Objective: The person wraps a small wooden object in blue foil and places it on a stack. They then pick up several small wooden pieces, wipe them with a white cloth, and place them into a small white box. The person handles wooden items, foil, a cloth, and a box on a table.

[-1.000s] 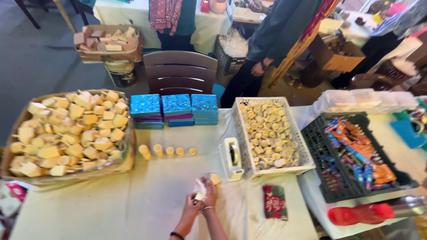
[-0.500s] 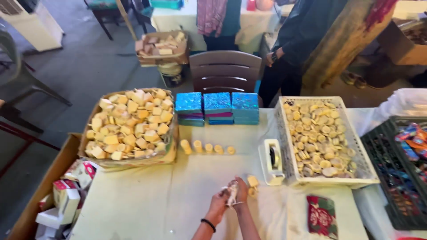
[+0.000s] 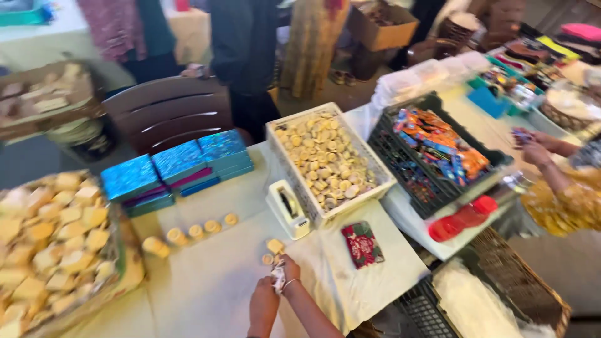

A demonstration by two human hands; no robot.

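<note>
My left hand (image 3: 263,305) and my right hand (image 3: 290,270) meet low over the white tablecloth (image 3: 213,275). Together they pinch a small pale wrapped piece (image 3: 278,276). My right wrist wears a thin bracelet. Just beyond my fingers lie two small round yellow pieces (image 3: 273,246) on the cloth. A row of similar yellow rounds (image 3: 194,231) sits further left. A white slotted device (image 3: 287,208) stands right behind those loose pieces.
A white basket (image 3: 311,206) holds several yellow rounds; a wicker tray (image 3: 131,265) at left holds yellow cubes. Teal glitter boxes (image 3: 178,164), a red floral pouch (image 3: 362,243) and a black crate (image 3: 400,178) of bright packets surround them. Another person's hands (image 3: 536,148) work at right; people stand behind a brown chair (image 3: 169,111).
The view has swung to the right and tilted, bringing the black crate and the other person's hands into sight. My hands stay together on the small wrapped piece.
</note>
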